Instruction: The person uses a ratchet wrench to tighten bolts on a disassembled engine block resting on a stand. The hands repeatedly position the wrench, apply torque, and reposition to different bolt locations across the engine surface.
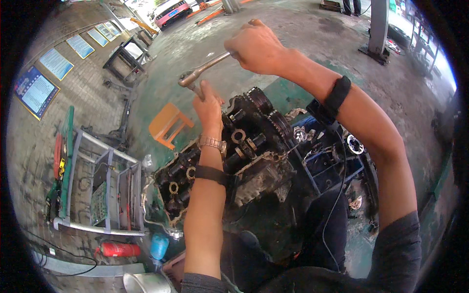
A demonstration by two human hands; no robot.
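Observation:
My right hand is closed around the handle of a ratchet wrench, raised above the far side of an engine. The wrench's head points left, and a socket extension runs down from it. My left hand grips that extension just under the head, fingers wrapped round it. Where the extension's lower end meets the engine is hidden behind my left hand and wrist. The engine's top lies uncovered, with dark shafts, pale ring-shaped caps and two toothed wheels at its far end.
An orange stool stands left of the engine. Further left is a metal tool cart; a red fire extinguisher and a blue container sit near it. On the right, a blue tray holds loose metal parts. A post rises farther off.

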